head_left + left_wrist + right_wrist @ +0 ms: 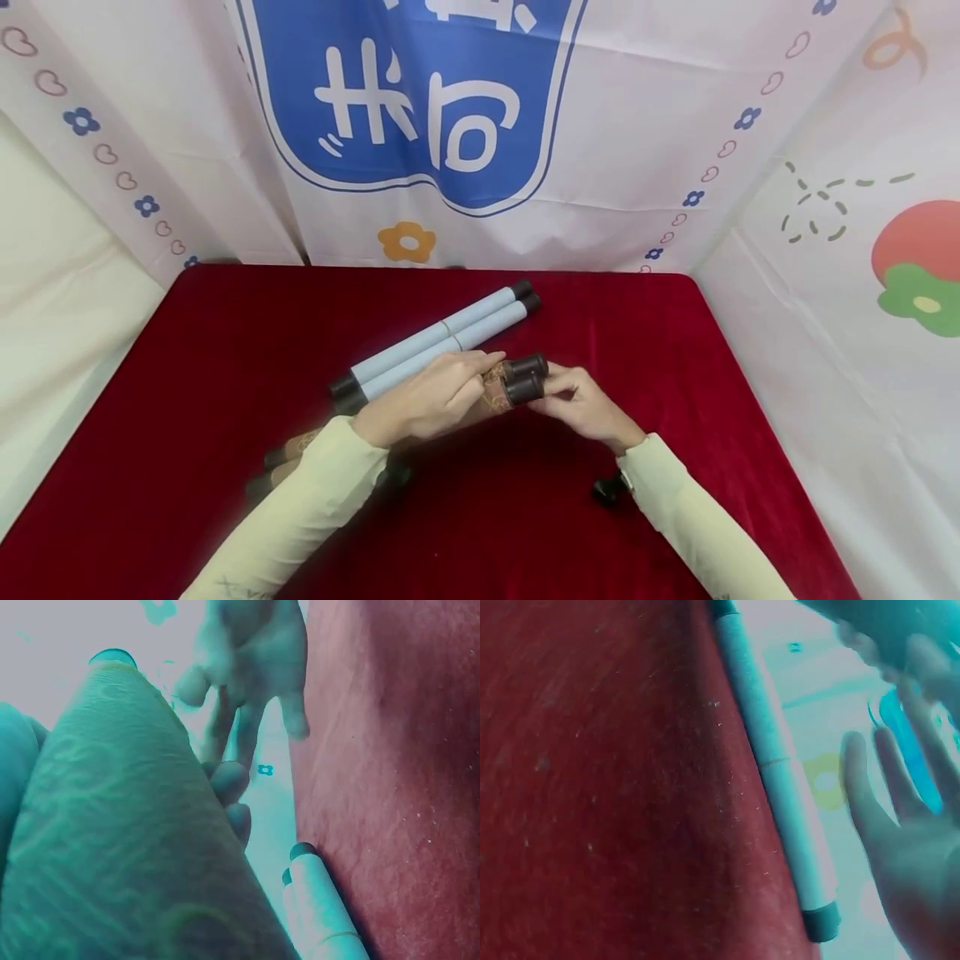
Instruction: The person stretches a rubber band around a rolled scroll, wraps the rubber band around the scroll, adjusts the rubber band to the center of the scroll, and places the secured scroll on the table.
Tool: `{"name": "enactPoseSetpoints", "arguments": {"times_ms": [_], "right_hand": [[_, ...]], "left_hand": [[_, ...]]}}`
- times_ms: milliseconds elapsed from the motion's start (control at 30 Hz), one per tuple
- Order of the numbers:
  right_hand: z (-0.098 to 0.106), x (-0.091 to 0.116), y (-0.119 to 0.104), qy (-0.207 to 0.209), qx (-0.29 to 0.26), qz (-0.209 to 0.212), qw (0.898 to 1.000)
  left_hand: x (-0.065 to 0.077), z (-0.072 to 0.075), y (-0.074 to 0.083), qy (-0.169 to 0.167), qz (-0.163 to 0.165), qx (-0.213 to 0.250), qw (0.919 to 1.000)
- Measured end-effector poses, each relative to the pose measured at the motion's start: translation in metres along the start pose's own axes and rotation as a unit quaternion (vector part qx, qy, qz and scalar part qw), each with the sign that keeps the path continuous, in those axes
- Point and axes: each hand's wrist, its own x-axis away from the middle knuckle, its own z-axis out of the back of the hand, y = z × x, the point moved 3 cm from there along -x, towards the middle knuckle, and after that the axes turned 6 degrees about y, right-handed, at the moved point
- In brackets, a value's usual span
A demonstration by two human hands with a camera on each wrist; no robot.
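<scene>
A pair of brown patterned scrolls [495, 395] with dark end caps is held side by side above the table. My left hand [431, 400] grips them near their right end, its fingertips [229, 781] curling around the far side in the left wrist view. Their caps point right, toward my right hand [585, 408]. That hand is at the cap ends in the head view; its fingers [894, 776] are spread and mostly straight in the right wrist view. My left sleeve hides the scrolls' middle, and brown lengths with dark caps show beyond it.
Behind the hands, two light blue scrolls [442, 333] with black caps lie slantwise, tied with thin cord. Red velvet cloth [637, 333] covers the table. White printed curtains [600, 200] stand at its back and sides. A small black object [609, 490] is at my right wrist.
</scene>
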Motion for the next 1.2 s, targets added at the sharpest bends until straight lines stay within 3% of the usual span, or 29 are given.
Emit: {"name": "enactPoseSetpoints", "arguments": {"times_ms": [100, 200, 267, 400, 533, 667, 1200], "right_hand": [[0.004, -0.006, 0.001, 0.081, -0.1, -0.084, 0.988], [0.001, -0.011, -0.008, 0.102, -0.142, -0.151, 0.973], [-0.004, -0.014, -0.016, 0.097, -0.134, -0.186, 0.968], [-0.015, -0.019, -0.024, 0.12, -0.042, -0.22, 0.967], [-0.022, -0.021, -0.021, 0.17, 0.017, -0.226, 0.959], [-0.026, -0.023, -0.018, 0.194, 0.026, -0.211, 0.958], [-0.026, -0.023, -0.017, 0.202, 0.034, -0.192, 0.96]], "left_hand": [[-0.002, -0.004, -0.002, 0.008, 0.011, -0.014, 0.9998], [-0.006, -0.011, -0.005, 0.022, 0.008, -0.045, 0.9987], [-0.007, -0.017, -0.006, 0.039, 0.0, -0.075, 0.9964], [-0.008, -0.027, -0.01, 0.066, -0.001, -0.111, 0.9917], [-0.009, -0.035, -0.011, 0.066, 0.016, -0.121, 0.9903], [-0.011, -0.039, -0.012, 0.064, 0.026, -0.135, 0.9883], [-0.001, -0.022, -0.015, 0.049, 0.047, -0.154, 0.9858]]}}
